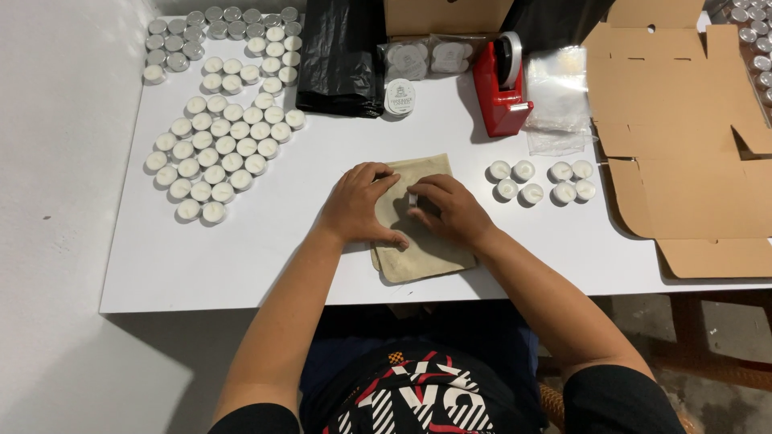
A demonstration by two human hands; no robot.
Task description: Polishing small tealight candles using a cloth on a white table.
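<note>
White worktop (241,265), centre: left hand (358,205) pressed flat, fingers spread, on soft beige cloth pouch (422,249); right hand (450,209) fingers pinched on small tealight (412,198) at pouch mouth; pouch limp, light, best held by its open edge.

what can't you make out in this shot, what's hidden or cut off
Head view:
- Small white piece at the right hand: fingers hide its shape.
- Beige cloth pouch: middle covered by the left hand and right hand.
- Flat brown cardboard box: cut off at the right edge.
- Red tape dispenser: too small for detail.
</note>
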